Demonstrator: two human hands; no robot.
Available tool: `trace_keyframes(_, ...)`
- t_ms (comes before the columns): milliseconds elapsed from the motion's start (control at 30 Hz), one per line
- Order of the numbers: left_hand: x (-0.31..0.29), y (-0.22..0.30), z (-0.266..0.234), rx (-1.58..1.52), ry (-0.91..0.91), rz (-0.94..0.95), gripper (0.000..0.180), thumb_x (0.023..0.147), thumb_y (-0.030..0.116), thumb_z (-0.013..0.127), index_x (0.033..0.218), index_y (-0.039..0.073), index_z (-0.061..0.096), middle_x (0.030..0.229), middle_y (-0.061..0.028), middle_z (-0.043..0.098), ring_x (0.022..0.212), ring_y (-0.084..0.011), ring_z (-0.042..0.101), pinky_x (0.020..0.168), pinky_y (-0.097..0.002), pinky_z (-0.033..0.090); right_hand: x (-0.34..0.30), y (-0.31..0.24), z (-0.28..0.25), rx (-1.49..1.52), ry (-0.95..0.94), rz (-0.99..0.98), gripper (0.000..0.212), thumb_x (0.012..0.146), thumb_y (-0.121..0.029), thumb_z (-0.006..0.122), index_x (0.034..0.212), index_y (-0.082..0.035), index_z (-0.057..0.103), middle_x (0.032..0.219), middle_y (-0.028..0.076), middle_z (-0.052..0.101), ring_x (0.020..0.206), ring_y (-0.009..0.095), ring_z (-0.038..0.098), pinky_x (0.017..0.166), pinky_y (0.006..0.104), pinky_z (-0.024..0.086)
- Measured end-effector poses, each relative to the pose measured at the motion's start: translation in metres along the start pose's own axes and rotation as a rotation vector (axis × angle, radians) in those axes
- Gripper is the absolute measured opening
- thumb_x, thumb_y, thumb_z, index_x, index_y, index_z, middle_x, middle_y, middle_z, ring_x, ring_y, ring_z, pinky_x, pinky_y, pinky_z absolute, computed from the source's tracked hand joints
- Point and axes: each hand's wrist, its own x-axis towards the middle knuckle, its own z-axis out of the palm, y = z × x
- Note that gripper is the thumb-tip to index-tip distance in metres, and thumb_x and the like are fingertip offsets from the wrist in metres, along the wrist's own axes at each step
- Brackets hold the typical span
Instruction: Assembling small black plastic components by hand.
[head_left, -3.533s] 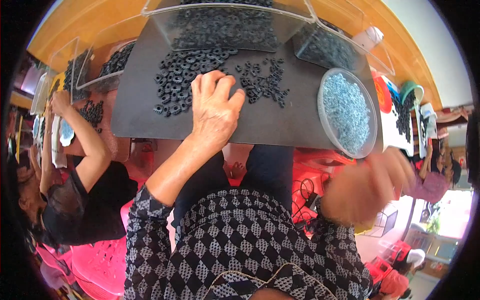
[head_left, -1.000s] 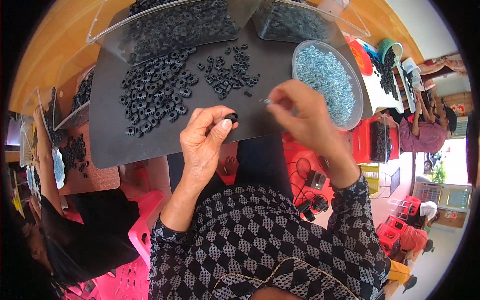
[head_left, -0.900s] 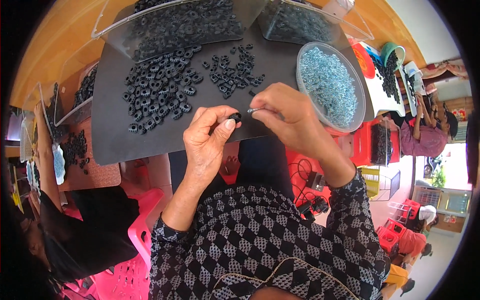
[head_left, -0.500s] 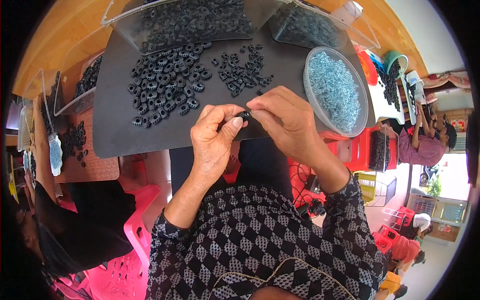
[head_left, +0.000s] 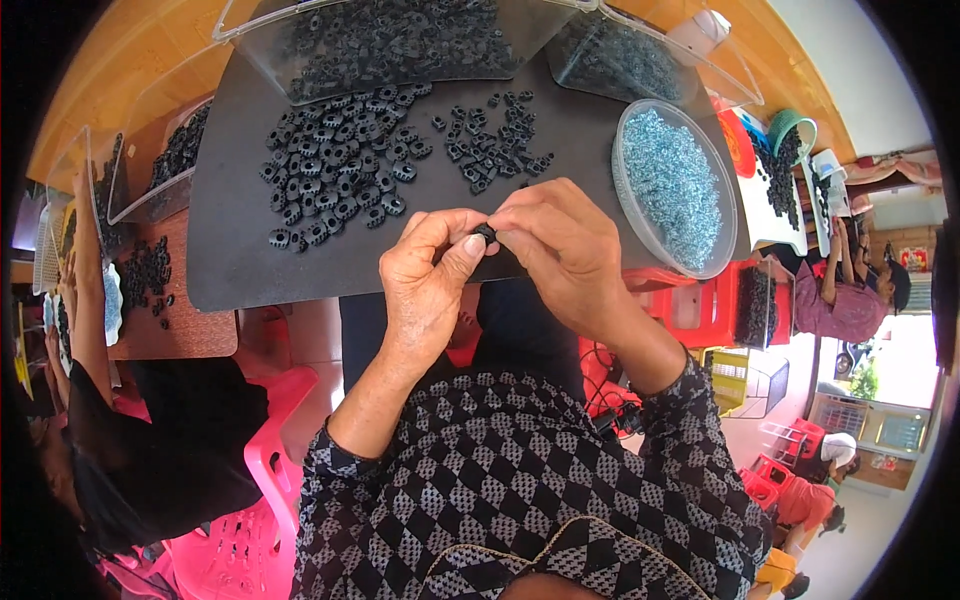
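My left hand [head_left: 422, 285] holds a small black plastic cord-lock body [head_left: 485, 233] between thumb and forefinger, just above the table's near edge. My right hand [head_left: 568, 255] meets it there, thumb and forefinger pinched against the piece. Whatever sits between the right fingertips is too hidden to make out. Beyond my hands lies a pile of black cord-lock bodies [head_left: 335, 165], each with a hole through it. A looser group of smaller black plastic pieces [head_left: 490, 140] is scattered to its right. On the right, a round clear tub [head_left: 729, 235] is full of tiny bluish-silver springs [head_left: 668, 185].
Clear plastic bins [head_left: 400, 75] of black parts stand along the far side of the dark table mat [head_left: 255, 275]. At left, another person's arm [head_left: 90, 290] works over a brown table [head_left: 190, 330] beside a pink chair [head_left: 270, 440]. Red stools [head_left: 700, 310] stand at right.
My right fingers have closed in tighter on the cord-lock body, which has turned slightly in my left fingers. The whole view has shifted a little.
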Motion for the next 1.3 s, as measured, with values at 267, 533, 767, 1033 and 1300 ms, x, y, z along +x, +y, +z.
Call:
trace_keyframes(267,-0.003,0.001,-0.007,0.045,0.014,0.022,0.016,0.087,-0.003,0.06,0.102,-0.008,0.062,0.095,-0.0055,0.056,0.084,-0.0131,0.061,0.08,-0.0255,0.052,-0.008,-0.004,0.001,0.033,0.07,0.156,0.022,0.075,0.002,0.064,0.096,-0.003,0.066,0.085,0.01,0.062,0.08,0.028,0.059,0.068,0.0357,0.048)
trace_keyframes(533,-0.003,-0.005,-0.01,-0.003,0.022,0.076,0.015,0.087,0.005,0.064,0.1,-0.002,0.063,0.09,-0.0044,0.065,0.08,-0.0117,0.062,0.074,-0.023,0.048,-0.006,0.047,-0.017,-0.293,0.036,0.173,0.017,0.077,-0.001,0.066,0.094,-0.001,0.066,0.083,0.01,0.061,0.072,0.022,0.059,0.064,0.0294,0.047)
trace_keyframes(767,-0.003,-0.003,-0.008,-0.001,0.035,0.048,0.015,0.087,0.007,0.064,0.1,-0.002,0.064,0.089,-0.0037,0.066,0.079,-0.0098,0.061,0.066,-0.02,0.043,-0.005,0.054,-0.004,-0.598,-0.087,0.03,0.018,0.072,-0.006,0.069,0.089,-0.004,0.063,0.081,0.009,0.056,0.076,0.028,0.053,0.064,0.0381,0.044)
trace_keyframes(1033,-0.002,-0.007,-0.008,0.0,0.025,0.086,0.016,0.086,0.004,0.063,0.1,-0.004,0.063,0.09,-0.0053,0.065,0.08,-0.0112,0.062,0.073,-0.0222,0.048,-0.007,0.051,-0.005,-0.6,-0.112,-0.008,0.017,0.072,-0.004,0.066,0.088,-0.005,0.061,0.078,0.009,0.052,0.077,0.027,0.052,0.063,0.0383,0.043)
trace_keyframes(1300,-0.002,-0.006,-0.01,-0.005,0.003,0.049,0.016,0.086,-0.004,0.06,0.102,-0.007,0.062,0.095,-0.0053,0.054,0.084,-0.0154,0.064,0.08,-0.0258,0.052,-0.002,0.043,-0.005,-0.666,-0.26,-0.127,0.02,0.072,-0.003,0.062,0.092,-0.004,0.061,0.08,0.009,0.051,0.079,0.027,0.049,0.069,0.0361,0.043)
